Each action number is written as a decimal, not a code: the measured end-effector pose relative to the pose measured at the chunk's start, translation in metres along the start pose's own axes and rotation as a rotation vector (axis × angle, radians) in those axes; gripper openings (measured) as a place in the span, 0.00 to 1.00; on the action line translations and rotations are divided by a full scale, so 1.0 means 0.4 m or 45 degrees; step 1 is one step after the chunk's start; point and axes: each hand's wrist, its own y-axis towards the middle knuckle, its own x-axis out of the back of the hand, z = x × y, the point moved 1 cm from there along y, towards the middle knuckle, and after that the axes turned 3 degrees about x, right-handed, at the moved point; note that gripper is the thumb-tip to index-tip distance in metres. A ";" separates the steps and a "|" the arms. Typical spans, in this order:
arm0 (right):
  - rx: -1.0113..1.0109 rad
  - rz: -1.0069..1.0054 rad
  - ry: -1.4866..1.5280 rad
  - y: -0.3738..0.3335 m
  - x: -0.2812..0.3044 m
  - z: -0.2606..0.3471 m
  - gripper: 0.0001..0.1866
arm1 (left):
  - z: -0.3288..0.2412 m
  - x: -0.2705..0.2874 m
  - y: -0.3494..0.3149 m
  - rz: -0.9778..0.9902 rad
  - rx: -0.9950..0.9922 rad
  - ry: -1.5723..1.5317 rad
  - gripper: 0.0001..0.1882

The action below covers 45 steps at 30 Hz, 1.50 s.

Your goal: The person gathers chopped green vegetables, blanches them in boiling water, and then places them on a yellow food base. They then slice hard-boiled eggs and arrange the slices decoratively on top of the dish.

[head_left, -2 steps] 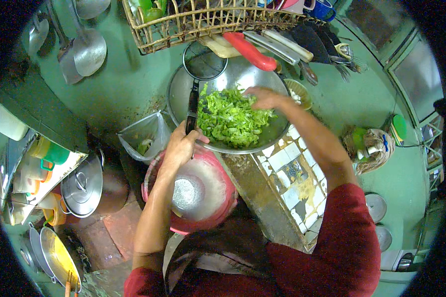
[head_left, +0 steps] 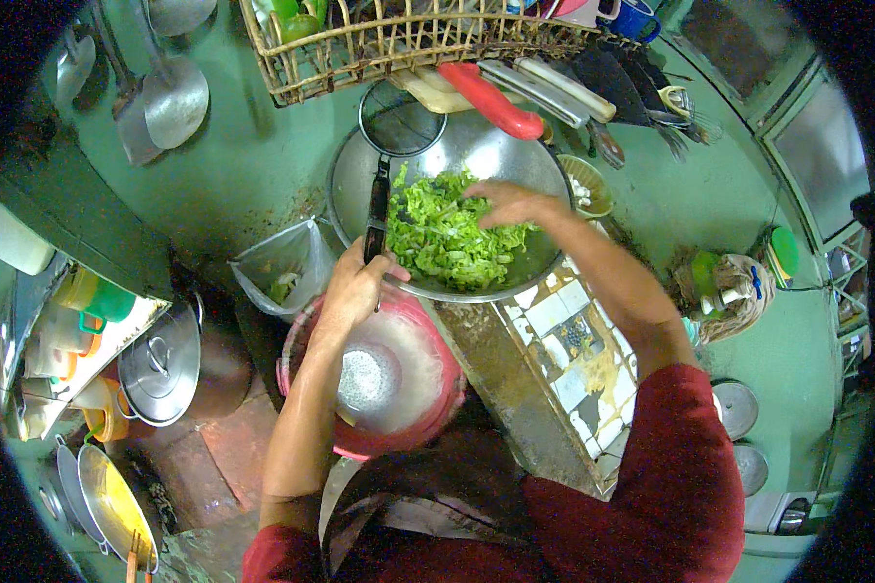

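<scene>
A large metal bowl (head_left: 551, 255) holds chopped leafy greens (head_left: 457, 233). My left hand (head_left: 355, 277) is closed on the bowl's near left rim. A black-rimmed round strainer (head_left: 403, 119) overlaps the bowl's far left side, and its black handle (head_left: 376, 209) runs down to my left hand. Whether that hand also grips the handle is hard to tell. Over the right part of the greens is my right hand (head_left: 515, 204), its fingers curved and apart with nothing visible between them.
A pink-red basin (head_left: 437, 389) stands below the bowl, beside a clear plastic bag (head_left: 292, 262) with scraps. A broken-tiled ledge (head_left: 564, 360) lies right. Above hang a wicker basket (head_left: 292, 83), a red-handled tool (head_left: 486, 100) and knives. A lidded pot (head_left: 160, 364) stands left.
My right hand has moved slightly left and up over the greens, with its fingers more spread. The left hand and the bowl have stayed in place.
</scene>
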 end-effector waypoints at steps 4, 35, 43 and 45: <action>-0.073 0.266 -0.100 0.039 -0.153 0.163 0.31 | -0.008 -0.009 -0.010 -0.055 0.032 0.039 0.11; 0.086 -0.247 0.610 -0.024 0.065 0.048 0.30 | -0.004 0.006 0.001 0.041 0.062 -0.078 0.11; -0.250 0.528 -0.017 -0.037 -0.117 0.195 0.33 | -0.003 0.010 0.002 0.056 0.029 -0.068 0.12; -0.018 0.289 0.075 -0.046 -0.080 0.193 0.31 | -0.001 0.012 0.002 0.054 0.043 -0.061 0.11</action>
